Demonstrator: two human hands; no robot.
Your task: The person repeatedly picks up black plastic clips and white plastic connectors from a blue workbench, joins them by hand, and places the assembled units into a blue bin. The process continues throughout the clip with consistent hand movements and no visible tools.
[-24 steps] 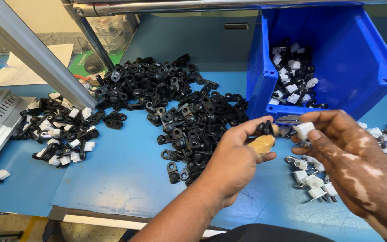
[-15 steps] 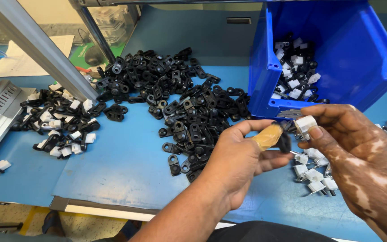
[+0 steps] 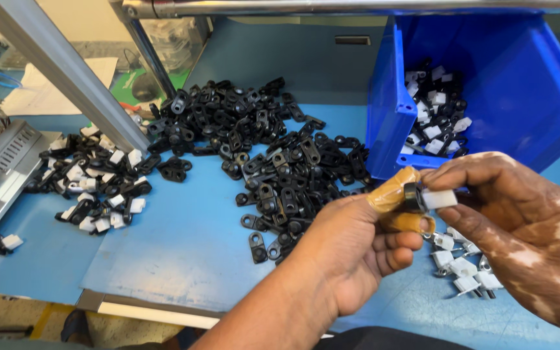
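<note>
black clip sits pinched between the taped thumb and fingers of the left hand, above the counter; right hand fingers grip a white plug. best kept square, pressed straight.

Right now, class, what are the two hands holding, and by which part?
Left hand pinches a black clip by its ring between taped fingers; right hand grips the white plug by its outer end, at the clip.

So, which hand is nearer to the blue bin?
Right. The right hand lies just below the blue bin; the left hand is lower, further left.
</note>
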